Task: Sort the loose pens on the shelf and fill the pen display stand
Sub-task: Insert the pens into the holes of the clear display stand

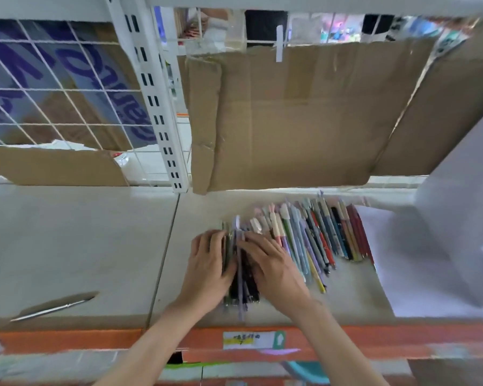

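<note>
Many loose pens (313, 240) lie side by side in a fan on the pale shelf (81, 246), in several colours. At the fan's left end is a bunch of dark pens (243, 288). My left hand (207, 263) lies against the bunch's left side, fingers spread over the pens. My right hand (273, 266) lies on its right side, fingers reaching over the bunch toward a lilac pen (239, 263). The hands squeeze the bunch between them. No pen display stand is in view.
A single silver pen (53, 307) lies apart at the shelf's front left. Flattened brown cardboard (290, 112) stands at the back. A white slotted upright (156, 101) and wire grid (53, 87) are at left. A white sheet (441, 260) covers the right side. An orange price rail (346, 341) edges the front.
</note>
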The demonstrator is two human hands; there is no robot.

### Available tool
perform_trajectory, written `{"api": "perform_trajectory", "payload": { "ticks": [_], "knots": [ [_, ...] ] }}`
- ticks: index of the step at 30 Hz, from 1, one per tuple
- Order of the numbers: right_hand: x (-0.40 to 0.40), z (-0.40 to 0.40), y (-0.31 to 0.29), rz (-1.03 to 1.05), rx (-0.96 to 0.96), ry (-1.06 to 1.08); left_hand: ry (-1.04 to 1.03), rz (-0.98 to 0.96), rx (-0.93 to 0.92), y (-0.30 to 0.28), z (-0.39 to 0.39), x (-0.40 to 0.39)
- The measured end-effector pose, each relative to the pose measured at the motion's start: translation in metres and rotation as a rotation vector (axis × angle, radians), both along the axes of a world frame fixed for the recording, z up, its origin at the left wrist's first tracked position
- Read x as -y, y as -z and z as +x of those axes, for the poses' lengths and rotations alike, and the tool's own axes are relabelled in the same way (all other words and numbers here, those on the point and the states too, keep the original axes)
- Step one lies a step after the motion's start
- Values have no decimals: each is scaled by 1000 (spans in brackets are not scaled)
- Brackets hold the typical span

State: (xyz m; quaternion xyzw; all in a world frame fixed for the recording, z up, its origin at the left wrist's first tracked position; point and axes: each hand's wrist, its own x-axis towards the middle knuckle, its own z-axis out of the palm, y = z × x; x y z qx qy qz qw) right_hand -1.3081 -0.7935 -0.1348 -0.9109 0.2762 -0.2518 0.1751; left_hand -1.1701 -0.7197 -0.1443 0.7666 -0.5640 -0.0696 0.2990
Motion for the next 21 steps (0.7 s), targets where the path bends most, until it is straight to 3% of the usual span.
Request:
{"api": "perform_trajectory", "payload": {
  "ticks": [4, 7, 9, 13, 18, 21],
  "knots": [
    [5, -14, 2, -126, -17, 272, 4, -33, -4, 0, 1, 6],
    [13, -22, 4, 39, -255, 486, 23, 20, 7, 0, -9, 14],
    [17, -24, 11, 123, -360, 496, 55, 125, 71, 5, -18, 20],
    [14, -24, 15, 122, -411, 461, 41, 157, 173, 11, -26, 34],
    [16, -22, 11, 173, -390, 474, 40, 175, 204, 9, -22, 47],
    [18, -27, 8, 207, -236, 479, 45, 209, 195, 8, -21, 49]
  ]
}}
